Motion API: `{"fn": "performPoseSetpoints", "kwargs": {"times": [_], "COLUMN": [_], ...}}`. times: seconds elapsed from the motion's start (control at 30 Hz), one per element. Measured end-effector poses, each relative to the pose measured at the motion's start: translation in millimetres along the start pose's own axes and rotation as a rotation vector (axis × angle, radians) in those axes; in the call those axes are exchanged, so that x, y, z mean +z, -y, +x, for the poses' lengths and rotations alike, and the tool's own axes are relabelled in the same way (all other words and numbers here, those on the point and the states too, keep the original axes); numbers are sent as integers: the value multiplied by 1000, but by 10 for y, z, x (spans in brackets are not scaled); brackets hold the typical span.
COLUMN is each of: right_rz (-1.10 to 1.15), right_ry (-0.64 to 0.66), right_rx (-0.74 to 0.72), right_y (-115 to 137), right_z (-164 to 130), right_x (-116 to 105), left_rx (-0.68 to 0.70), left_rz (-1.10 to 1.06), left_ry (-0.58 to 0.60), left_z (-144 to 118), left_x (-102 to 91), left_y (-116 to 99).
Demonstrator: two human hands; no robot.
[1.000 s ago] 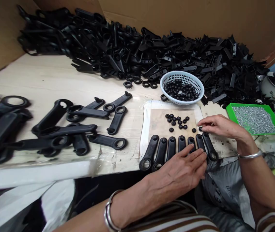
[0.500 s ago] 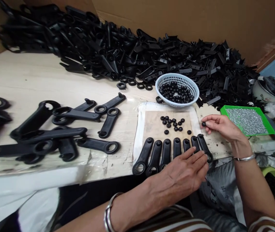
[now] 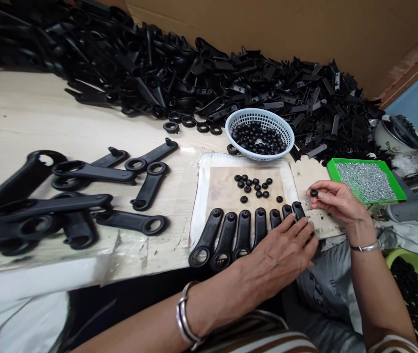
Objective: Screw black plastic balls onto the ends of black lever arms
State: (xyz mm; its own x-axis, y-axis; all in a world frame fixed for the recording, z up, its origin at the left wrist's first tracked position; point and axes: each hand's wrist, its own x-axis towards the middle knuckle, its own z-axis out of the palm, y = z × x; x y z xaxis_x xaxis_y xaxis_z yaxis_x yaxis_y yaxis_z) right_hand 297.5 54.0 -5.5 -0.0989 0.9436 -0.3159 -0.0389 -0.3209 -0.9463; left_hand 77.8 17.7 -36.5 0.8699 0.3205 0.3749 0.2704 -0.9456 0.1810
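Note:
A row of black plastic crank-shaped arms [image 3: 244,225] lies side by side along the table's front edge, ring ends toward me. My left hand [image 3: 280,250] rests palm down across the right end of the row, fingers stretched out and partly covering the last few arms. Right of the row, my right hand [image 3: 341,203] pinches a small black round cap [image 3: 314,193] between thumb and fingers, just above the table. Similar loose black caps [image 3: 248,189] are scattered on a cloth-edged mat [image 3: 214,189] behind the row.
A light blue basket [image 3: 229,128] of caps stands behind the mat. To the right are a green tray [image 3: 400,189] of small metal pins or screws and a grey cylindrical tool [image 3: 411,211]. Loose arms [image 3: 91,171] lie left; a black parts heap [image 3: 179,73] lines the back.
The view has turned slightly right, so the table's contents sit further left. My right hand, still pinching the cap, is a little farther from the row. My left hand stays over the arms.

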Motion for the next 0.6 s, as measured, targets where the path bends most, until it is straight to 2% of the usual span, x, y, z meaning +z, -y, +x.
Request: {"fn": "performPoseSetpoints", "kwargs": {"times": [0.17, 0.3, 0.4, 0.5, 0.6], "right_rz": [-67, -227, -457, -771, -1005], "right_ry": [-21, -37, -80, -130, -123], "right_rx": [-42, -80, -142, -312, -466], "right_y": [-33, -22, 18, 42, 28], "right_z": [-23, -62, -121, -178, -210], "right_x": [-41, -46, 34, 160, 265], "left_rx": [-10, -13, -22, -31, -43], "left_rz": [28, 14, 27, 16, -32], "left_ry": [-2, -15, 7, 20, 32], "left_z": [-40, -77, -78, -55, -18], "left_x": [42, 52, 15, -22, -24], "left_y": [-13, -18, -23, -18, 1]}}
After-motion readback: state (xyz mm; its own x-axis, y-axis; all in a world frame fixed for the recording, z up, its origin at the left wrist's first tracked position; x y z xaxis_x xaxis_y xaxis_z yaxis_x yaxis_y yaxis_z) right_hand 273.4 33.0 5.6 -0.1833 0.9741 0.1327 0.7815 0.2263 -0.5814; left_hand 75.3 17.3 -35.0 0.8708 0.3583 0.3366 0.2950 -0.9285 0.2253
